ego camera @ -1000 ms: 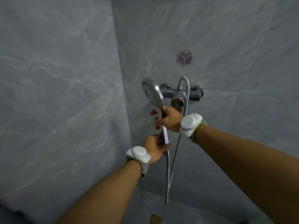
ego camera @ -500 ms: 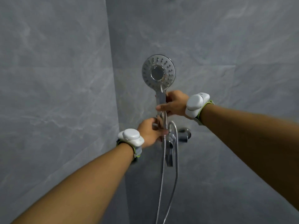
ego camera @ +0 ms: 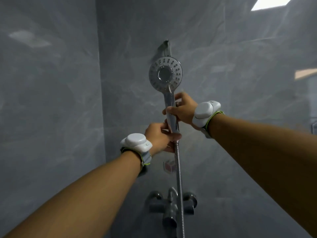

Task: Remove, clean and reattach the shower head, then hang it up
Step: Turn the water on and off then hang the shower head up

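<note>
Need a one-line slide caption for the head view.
Both hands, left hand and right hand, hold shower head below wall bracket.

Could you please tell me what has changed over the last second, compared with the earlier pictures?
The shower head has been raised from beside the tap and turned to face the camera; it now sits just below the wall bracket, not yet hung. The view tilted up with it. Unchanged: the right hand grips the handle higher, the left hand grips its lower end where the hose joins.
</note>
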The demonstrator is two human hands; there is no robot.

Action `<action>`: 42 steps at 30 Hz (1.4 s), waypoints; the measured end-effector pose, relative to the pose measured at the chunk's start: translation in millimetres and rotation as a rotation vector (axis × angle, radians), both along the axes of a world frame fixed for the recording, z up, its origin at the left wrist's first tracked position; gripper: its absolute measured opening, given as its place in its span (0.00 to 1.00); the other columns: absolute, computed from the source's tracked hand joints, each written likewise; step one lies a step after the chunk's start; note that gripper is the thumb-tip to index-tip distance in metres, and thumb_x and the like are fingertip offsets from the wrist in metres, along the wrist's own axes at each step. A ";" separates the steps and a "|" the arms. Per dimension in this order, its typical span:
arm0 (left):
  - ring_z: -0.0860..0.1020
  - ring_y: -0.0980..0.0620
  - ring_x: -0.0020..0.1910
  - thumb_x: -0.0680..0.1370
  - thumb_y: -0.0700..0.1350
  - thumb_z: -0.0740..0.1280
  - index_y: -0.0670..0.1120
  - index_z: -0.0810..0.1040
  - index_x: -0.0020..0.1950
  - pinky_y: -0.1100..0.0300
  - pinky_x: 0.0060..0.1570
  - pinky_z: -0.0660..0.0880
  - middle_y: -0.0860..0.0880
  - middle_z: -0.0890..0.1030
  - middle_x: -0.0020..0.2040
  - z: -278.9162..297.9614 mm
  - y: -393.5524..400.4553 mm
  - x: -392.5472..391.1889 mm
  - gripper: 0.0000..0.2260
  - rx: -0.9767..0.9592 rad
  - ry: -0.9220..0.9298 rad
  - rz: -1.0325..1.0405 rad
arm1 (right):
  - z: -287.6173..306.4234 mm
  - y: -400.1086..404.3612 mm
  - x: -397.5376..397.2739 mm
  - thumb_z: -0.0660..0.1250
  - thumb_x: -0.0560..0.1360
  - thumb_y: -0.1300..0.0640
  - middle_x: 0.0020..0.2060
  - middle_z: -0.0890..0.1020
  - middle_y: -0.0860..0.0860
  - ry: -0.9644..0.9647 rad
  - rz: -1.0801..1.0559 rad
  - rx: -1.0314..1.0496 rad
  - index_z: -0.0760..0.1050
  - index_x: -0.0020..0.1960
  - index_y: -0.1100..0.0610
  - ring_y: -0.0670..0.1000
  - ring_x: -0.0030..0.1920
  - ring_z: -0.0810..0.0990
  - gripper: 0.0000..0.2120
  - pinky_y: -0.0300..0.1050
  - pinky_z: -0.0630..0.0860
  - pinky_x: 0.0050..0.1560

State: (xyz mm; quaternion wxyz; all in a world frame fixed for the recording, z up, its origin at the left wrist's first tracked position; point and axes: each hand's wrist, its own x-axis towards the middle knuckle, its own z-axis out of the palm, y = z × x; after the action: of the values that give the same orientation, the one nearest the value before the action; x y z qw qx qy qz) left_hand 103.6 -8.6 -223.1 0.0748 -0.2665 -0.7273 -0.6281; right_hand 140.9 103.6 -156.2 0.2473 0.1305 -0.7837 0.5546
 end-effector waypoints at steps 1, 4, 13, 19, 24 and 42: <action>0.81 0.41 0.34 0.73 0.31 0.73 0.35 0.78 0.51 0.44 0.39 0.83 0.40 0.80 0.38 14.4 4.1 -7.1 0.08 0.005 0.019 -0.012 | 11.6 3.8 -3.2 0.63 0.78 0.68 0.54 0.82 0.64 0.032 -0.012 -0.006 0.61 0.66 0.64 0.63 0.45 0.82 0.19 0.49 0.81 0.39; 0.81 0.44 0.32 0.73 0.32 0.73 0.37 0.78 0.49 0.46 0.38 0.83 0.41 0.80 0.37 45.0 12.2 -29.1 0.07 -0.012 0.089 -0.014 | 38.6 14.4 -18.4 0.64 0.78 0.67 0.54 0.82 0.64 0.116 -0.014 -0.019 0.63 0.67 0.62 0.66 0.49 0.83 0.20 0.56 0.82 0.45; 0.81 0.43 0.33 0.76 0.32 0.70 0.29 0.75 0.55 0.47 0.38 0.83 0.34 0.79 0.44 129.9 25.3 -76.5 0.10 0.005 0.224 -0.032 | 126.6 37.2 -59.6 0.69 0.76 0.65 0.52 0.82 0.60 0.233 0.018 -0.042 0.71 0.67 0.60 0.52 0.39 0.81 0.20 0.42 0.82 0.31; 0.81 0.45 0.33 0.77 0.32 0.69 0.38 0.76 0.47 0.50 0.38 0.83 0.38 0.80 0.43 195.1 31.0 -94.0 0.03 0.026 0.380 -0.005 | 191.0 41.2 -65.7 0.67 0.77 0.65 0.41 0.80 0.53 0.324 0.054 -0.054 0.69 0.69 0.58 0.50 0.36 0.81 0.21 0.42 0.81 0.29; 0.82 0.43 0.37 0.77 0.32 0.69 0.36 0.79 0.57 0.50 0.39 0.83 0.37 0.82 0.48 234.1 26.5 -102.8 0.10 0.032 0.501 0.031 | 228.4 44.2 -71.1 0.68 0.77 0.64 0.43 0.82 0.54 0.386 0.065 -0.068 0.74 0.55 0.54 0.52 0.38 0.83 0.10 0.43 0.81 0.32; 0.80 0.50 0.32 0.75 0.34 0.73 0.40 0.81 0.51 0.53 0.39 0.83 0.44 0.83 0.37 306.7 15.3 -129.0 0.07 0.056 0.740 0.125 | 295.5 37.2 -85.7 0.65 0.78 0.63 0.44 0.82 0.52 0.524 0.092 0.044 0.73 0.59 0.56 0.51 0.39 0.84 0.10 0.47 0.83 0.41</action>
State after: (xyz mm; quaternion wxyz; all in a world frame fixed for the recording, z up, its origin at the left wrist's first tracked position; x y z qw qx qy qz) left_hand -25.4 6.7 83.7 0.3779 -0.4284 -0.6486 -0.5030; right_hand 55.2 140.8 139.3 0.4132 0.3105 -0.6981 0.4955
